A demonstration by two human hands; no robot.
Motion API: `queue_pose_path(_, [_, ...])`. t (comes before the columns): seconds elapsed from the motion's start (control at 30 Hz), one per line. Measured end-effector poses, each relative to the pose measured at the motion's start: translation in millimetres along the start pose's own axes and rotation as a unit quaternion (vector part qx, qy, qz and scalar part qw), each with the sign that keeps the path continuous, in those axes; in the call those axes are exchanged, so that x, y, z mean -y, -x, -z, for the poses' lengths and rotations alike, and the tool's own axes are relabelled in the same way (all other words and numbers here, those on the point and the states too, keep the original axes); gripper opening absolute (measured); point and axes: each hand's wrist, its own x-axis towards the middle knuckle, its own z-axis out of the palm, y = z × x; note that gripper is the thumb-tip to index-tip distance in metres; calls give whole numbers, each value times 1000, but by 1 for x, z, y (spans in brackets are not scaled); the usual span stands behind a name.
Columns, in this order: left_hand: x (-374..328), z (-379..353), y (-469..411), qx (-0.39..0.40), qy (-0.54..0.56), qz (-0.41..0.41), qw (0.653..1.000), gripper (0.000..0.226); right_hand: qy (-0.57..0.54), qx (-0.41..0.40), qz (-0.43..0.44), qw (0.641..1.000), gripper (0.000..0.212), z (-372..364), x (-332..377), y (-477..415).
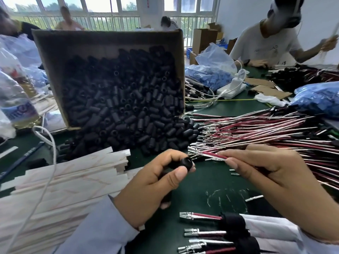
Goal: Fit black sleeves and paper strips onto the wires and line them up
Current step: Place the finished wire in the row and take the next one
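Note:
My left hand (156,182) pinches a black sleeve (185,163) between thumb and fingers, its round opening turned toward the right. My right hand (266,173) pinches a red and white wire pair (211,155) whose metal tips point left, a short gap from the sleeve's mouth. A large heap of red and white wires (256,132) lies behind my right hand. Paper strips (64,182) are stacked at the left. Finished wires with black sleeves (231,222) lie side by side at the bottom right.
A tipped cardboard box (108,43) spills a heap of black sleeves (124,107) onto the green table (201,189). A plastic bottle (16,105) stands at the far left. Blue bags (317,99) and a white power strip (231,90) lie behind. A person in a white shirt (262,44) sits across at the right.

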Motion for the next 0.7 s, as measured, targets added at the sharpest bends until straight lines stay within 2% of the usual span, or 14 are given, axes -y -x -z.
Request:
queue_pose_path(0.03, [-2,0,0,-6,35,12,999,19,5,-2,8,1000,23,-1,1,0])
queue_pose_path(0.1, [-8,2,-3,-32,196,78,977,16,33,-9,8,999,22,-4,0,-1])
queue_pose_path(0.17, [-16,9,-4,-51,372,131,918,23,30,-24,-7,999,25,-6,-2,0])
queue_pose_path(0.2, [-20,15,-4,-51,418,138,896,26,22,-32,-13,999,26,-7,-1,0])
queue_pose_path(0.27, [-26,31,-2,-32,455,143,879,21,24,-35,-21,999,27,-11,-1,0])
queue_pose_path(0.33, [-31,47,5,-19,439,151,885,30,28,-27,-26,999,27,-15,-3,0])
queue_pose_path(0.4, [-34,62,18,-60,346,155,923,37,23,-17,-35,999,25,-18,-6,0])
queue_pose_path(0.5, [-34,77,54,-144,147,111,972,24,29,-9,-40,999,23,-20,-13,0])
queue_pose_path(0.57, [-33,78,83,-122,-57,64,989,39,23,-8,-43,999,26,-20,-16,0])
queue_pose_path(0.6, [-31,77,95,-91,-190,20,977,40,18,-8,-44,999,26,-20,-17,-1])
queue_pose_path(0.63, [-29,75,105,-62,-308,-15,949,33,16,-8,-44,999,26,-21,-19,-2])
queue_pose_path(0.7, [-24,73,119,-32,-454,-17,890,30,21,-7,-41,999,28,-24,-20,-2])
